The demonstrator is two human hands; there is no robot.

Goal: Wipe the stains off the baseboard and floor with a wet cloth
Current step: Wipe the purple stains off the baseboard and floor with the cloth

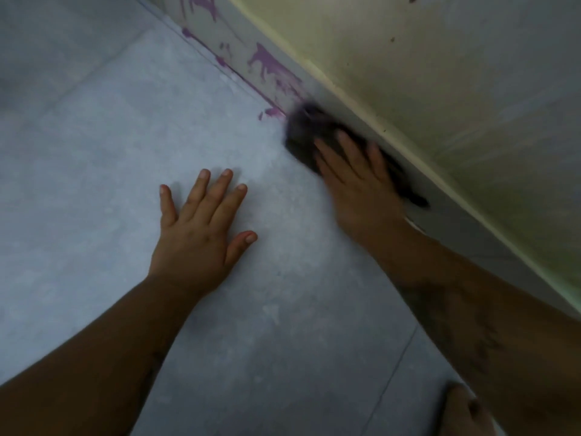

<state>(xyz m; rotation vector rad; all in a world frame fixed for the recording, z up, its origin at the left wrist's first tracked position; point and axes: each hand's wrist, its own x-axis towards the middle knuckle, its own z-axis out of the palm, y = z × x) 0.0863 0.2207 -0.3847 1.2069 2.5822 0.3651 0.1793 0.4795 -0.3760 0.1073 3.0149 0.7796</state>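
Note:
My right hand [355, 180] presses a dark grey cloth [306, 130] against the grey baseboard [239, 36] where it meets the floor [125, 152]. The cloth is blurred by motion. Purple stains [270, 66] streak the baseboard beyond the cloth, and a small purple smear [270, 113] lies on the floor just left of it. More purple marks [198, 3] show at the top of the baseboard. My left hand [201, 228] rests flat on the floor tile with fingers spread, holding nothing.
A yellowish wall [440, 73] rises above the baseboard on the right. The floor is grey tile with thin grout lines [396, 369]. A bare foot [465, 410] shows at the bottom right edge.

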